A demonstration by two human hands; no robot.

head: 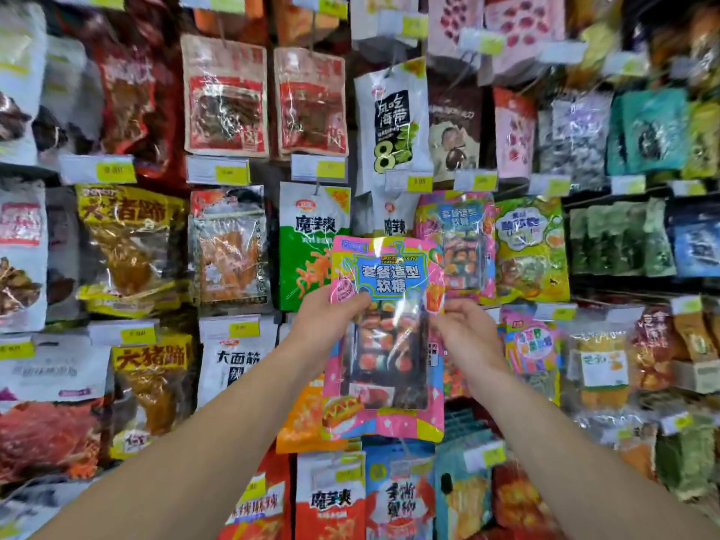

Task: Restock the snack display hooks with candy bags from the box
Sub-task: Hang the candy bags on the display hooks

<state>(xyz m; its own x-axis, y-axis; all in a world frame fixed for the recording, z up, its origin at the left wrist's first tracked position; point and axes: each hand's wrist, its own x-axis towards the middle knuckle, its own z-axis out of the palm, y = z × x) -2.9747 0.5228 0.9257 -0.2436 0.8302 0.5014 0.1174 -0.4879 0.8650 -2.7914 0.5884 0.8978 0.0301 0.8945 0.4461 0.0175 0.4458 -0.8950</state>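
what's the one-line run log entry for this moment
phase: lifting to hook | held: pink candy bag | left hand: grips left edge | right hand: grips right edge | target: matching hung bag, upper right

- The pink candy bag (383, 337) is thin glossy plastic film, with white glare streaks over its clear window.
- The matching candy bag on the hook (457, 243) has the same shiny, crinkled film.
- The red snack packs (226, 97) are glossy plastic with clear, reflective panels.
- The price tags (218, 170) look like matt paper behind smooth clear plastic holders.
- The white kelp bag (391, 122) looks smoother and less shiny.
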